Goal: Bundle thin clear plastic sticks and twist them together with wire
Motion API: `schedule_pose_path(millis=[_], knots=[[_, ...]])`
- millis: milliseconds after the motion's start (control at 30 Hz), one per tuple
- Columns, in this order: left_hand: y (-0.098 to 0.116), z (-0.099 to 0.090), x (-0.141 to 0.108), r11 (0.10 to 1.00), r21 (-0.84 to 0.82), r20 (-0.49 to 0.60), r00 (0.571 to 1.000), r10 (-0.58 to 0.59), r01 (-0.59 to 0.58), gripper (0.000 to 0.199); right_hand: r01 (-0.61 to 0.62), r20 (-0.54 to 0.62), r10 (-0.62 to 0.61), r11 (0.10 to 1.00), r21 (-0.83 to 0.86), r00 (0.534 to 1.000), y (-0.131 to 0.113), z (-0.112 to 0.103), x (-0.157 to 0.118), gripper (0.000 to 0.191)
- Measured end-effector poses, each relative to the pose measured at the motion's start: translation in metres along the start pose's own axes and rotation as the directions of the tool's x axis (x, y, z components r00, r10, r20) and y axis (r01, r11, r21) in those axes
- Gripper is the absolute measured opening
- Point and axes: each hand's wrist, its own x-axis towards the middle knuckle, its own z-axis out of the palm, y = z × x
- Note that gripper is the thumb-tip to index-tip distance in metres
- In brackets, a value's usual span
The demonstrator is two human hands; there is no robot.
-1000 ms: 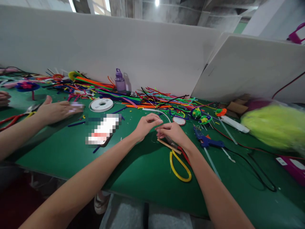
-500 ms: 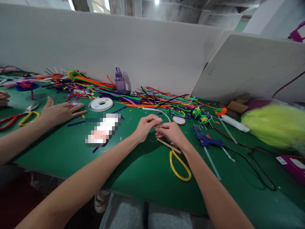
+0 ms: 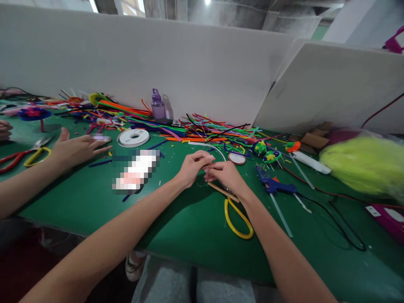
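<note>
My left hand (image 3: 192,169) and my right hand (image 3: 224,174) meet over the middle of the green table, fingertips pinched close together. Between them runs a thin, shiny thread (image 3: 202,184); its loop hangs below the fingers, and fine strands rise above them. The exact spot where the fingertips grip is hidden. Beneath my right hand lie a thin wooden stick (image 3: 221,191) and scissors with yellow handles (image 3: 239,219), their blades mostly covered by the hand. A narrow white strip (image 3: 208,145) curves behind my fingers.
Colourful pipe cleaners (image 3: 217,134) pile along the white partition, beside a purple bottle (image 3: 158,107). A white spool (image 3: 134,137) sits left of my hands. Another person's hand (image 3: 77,149) rests further left, near red-handled scissors (image 3: 14,160). A blue glue gun (image 3: 274,185) with its cord lies right.
My hands stay pinched together at nearly the same place, with hardly any movement. The other person's hand at the left has shifted slightly.
</note>
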Motion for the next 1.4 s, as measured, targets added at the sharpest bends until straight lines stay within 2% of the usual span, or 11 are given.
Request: schedule_pose_path(millis=[333,433,533,667,800,967,1133,1400], knots=[[0.002,-0.001,0.000,1.000,0.006,0.008,1.000,0.017,-0.017,0.017,-0.009,0.012,0.009,0.999,0.040,1.000,-0.003,0.002,-0.001,0.016],[0.009,0.000,0.000,0.998,-0.050,-0.001,0.999,-0.032,0.032,0.019,-0.051,0.080,0.042,0.992,0.113,0.996,-0.004,0.001,-0.002,0.023],[0.015,0.000,0.001,0.977,-0.178,-0.045,0.991,-0.126,0.117,0.021,-0.132,0.159,0.096,0.963,0.236,0.983,-0.005,-0.001,-0.003,0.029],[0.017,-0.002,0.004,0.923,-0.345,-0.106,0.970,-0.221,0.172,0.017,-0.192,0.269,0.083,0.891,0.411,0.960,-0.002,-0.002,-0.003,0.028],[0.014,-0.005,0.008,0.879,-0.456,-0.155,0.960,-0.231,0.138,0.009,-0.259,0.346,0.075,0.810,0.526,0.935,0.001,0.000,-0.002,0.028],[0.012,-0.008,0.011,0.864,-0.487,-0.209,0.944,-0.255,0.126,0.009,-0.344,0.459,0.068,0.761,0.550,0.886,0.002,0.004,-0.003,0.034],[0.013,-0.008,0.010,0.847,-0.526,-0.281,0.925,-0.255,0.074,0.005,-0.370,0.451,0.109,0.751,0.546,0.886,0.003,0.006,-0.003,0.034],[0.009,-0.011,0.013,0.820,-0.572,-0.301,0.920,-0.251,0.037,0.003,-0.360,0.430,0.096,0.724,0.588,0.898,0.007,0.008,-0.002,0.027]])
